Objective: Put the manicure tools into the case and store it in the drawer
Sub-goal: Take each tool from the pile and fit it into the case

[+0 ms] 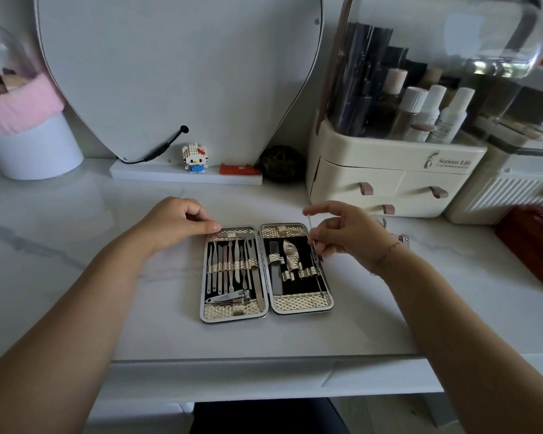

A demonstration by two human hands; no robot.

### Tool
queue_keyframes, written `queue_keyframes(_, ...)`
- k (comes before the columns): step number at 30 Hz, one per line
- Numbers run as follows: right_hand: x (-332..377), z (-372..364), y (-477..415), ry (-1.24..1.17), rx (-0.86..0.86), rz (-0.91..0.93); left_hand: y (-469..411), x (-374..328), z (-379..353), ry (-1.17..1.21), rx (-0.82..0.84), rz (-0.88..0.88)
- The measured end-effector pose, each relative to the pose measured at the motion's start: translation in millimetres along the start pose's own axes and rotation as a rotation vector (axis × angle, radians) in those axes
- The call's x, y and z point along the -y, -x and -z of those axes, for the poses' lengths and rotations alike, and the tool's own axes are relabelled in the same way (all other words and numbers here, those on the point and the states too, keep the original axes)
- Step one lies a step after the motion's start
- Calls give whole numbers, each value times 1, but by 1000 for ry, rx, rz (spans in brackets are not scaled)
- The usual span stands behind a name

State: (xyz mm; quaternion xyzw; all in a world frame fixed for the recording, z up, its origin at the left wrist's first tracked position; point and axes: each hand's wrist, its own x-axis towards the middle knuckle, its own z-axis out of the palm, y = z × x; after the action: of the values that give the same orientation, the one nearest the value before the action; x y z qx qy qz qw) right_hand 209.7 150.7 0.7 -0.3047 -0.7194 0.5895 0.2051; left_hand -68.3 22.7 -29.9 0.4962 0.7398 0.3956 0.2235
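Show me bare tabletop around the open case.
Bare marble lies left of the case, beyond the left hand toward the white tub, and in front, up to the table edge. Right is crowded: right hand, clippers, red pouch, drawer organizer.

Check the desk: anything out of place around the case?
Yes: a small metal tool, likely a clipper, lies loose on the desk behind the right hand, outside the open case. That hand pinches a thin pick. Nothing looks spilled or damaged.

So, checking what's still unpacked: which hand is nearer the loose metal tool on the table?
Right. The right hand, pinching a pick, hovers just left of the metal tool; the left hand holds the case's far-left corner, across the case.
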Motion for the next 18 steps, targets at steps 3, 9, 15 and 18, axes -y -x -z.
queue_keyframes(3, -2, -6, -6, -9, -16, -14, -1, 2, 1, 0, -1, 7)
queue_keyframes(9, -9, -4, -10, 91, -51, -5, -1, 1, 1, 5, 1, 10)
queue_keyframes(15, -7, -1, -9, 82, -51, 2, 1, -1, 1, 8, 3, 4)
queue_keyframes(18, -7, -1, -8, 94, -32, 1, 0, 0, 1, 6, 2, 8)
